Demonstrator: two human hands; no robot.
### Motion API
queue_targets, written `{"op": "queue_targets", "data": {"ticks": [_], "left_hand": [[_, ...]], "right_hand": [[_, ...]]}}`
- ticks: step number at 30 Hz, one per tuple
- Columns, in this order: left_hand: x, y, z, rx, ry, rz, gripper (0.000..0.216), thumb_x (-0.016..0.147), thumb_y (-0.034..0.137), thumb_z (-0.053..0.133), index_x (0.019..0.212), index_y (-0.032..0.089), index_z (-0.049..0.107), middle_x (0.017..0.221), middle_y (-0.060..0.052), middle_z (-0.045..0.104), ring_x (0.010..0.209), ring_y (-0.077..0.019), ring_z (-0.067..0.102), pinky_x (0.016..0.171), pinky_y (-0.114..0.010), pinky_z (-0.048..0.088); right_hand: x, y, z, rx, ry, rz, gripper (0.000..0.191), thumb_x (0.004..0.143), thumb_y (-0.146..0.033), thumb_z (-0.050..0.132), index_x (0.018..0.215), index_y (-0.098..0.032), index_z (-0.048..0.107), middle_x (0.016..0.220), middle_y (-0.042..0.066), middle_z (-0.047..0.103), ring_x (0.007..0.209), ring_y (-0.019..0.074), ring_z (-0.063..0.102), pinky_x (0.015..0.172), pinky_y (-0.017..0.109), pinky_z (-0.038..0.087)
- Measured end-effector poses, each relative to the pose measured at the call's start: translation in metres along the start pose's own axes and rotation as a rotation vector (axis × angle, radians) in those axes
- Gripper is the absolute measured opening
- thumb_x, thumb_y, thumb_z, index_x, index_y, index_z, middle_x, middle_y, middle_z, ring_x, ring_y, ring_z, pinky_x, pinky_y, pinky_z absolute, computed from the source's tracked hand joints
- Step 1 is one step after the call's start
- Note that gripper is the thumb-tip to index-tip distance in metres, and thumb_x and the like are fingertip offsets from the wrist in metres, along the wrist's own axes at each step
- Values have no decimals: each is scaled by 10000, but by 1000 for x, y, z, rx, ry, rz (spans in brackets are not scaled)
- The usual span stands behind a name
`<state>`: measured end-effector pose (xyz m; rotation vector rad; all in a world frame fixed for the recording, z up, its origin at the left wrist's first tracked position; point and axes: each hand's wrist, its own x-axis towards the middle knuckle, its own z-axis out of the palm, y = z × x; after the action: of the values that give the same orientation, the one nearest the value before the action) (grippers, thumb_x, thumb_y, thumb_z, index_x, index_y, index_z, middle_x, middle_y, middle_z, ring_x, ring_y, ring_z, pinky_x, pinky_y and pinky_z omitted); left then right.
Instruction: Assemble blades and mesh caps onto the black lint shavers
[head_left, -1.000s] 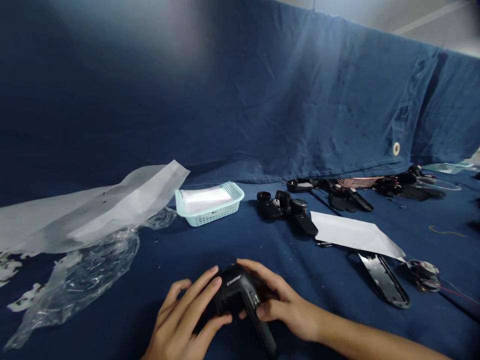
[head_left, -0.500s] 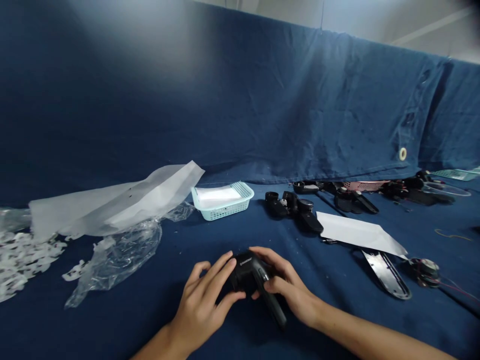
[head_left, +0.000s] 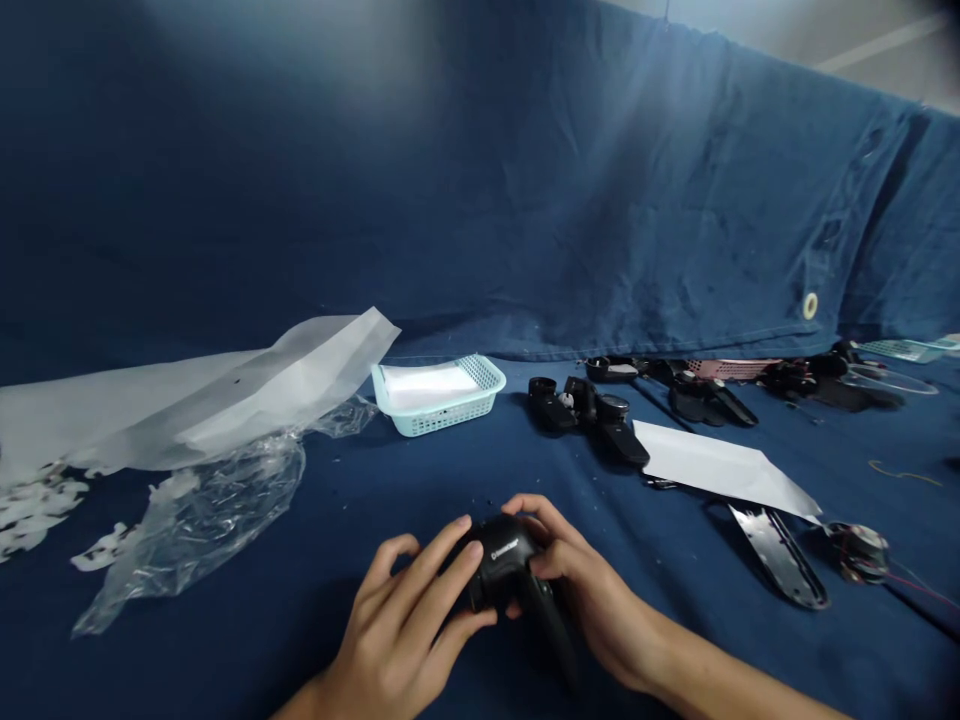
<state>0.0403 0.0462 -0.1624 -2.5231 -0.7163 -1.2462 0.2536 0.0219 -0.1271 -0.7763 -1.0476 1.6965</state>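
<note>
The handheld device (head_left: 504, 570) is black, with small white lettering on its head. The cloth (head_left: 300, 590) is plain dark blue. The basket (head_left: 442, 418) is pale turquoise with a grid of little holes. The paper sheet (head_left: 720, 465) is white, and the perforated strip (head_left: 724, 369) is pink.

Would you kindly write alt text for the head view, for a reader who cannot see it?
The left hand and right hand hold a black device over a blue cloth. Behind it lie a pale green basket, clear plastic, a white sheet and black parts.
</note>
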Motion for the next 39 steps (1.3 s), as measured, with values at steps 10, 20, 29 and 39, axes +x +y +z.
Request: {"op": "queue_targets", "data": {"ticks": [10,20,29,39], "left_hand": [[0,-1,2,-28,-4,-39,558,849,62,694,1361,120,479,1287,-179,636,1178,-240,604,925,-453,447],[1,-8,9,-80,-38,-138,439,896,148,650,1315,120,519,1282,-151,639,1118,-251,617,888,-434,487],[2,-14,9,-89,-117,-197,458,916,215,614,1347,143,479,1295,-143,627,1105,-268,620,864,-463,535],[-1,-12,6,-57,-126,-159,442,939,245,580,1351,132,465,1290,-145,634,1100,-267,629,861,-465,543]], "right_hand": [[1,5,-2,-60,97,65,575,732,-170,523,1292,-282,583,1213,34,599,989,232,508,895,409,377],[8,12,-11,78,48,129,616,742,-172,551,1344,-302,546,1120,29,660,849,211,622,875,421,422],[17,19,-23,199,-93,137,813,594,-67,516,1384,-256,494,988,28,714,805,253,725,903,448,429],[15,28,-20,158,-79,38,712,626,-111,522,1323,-253,535,1054,33,693,785,251,718,857,454,450]]}}
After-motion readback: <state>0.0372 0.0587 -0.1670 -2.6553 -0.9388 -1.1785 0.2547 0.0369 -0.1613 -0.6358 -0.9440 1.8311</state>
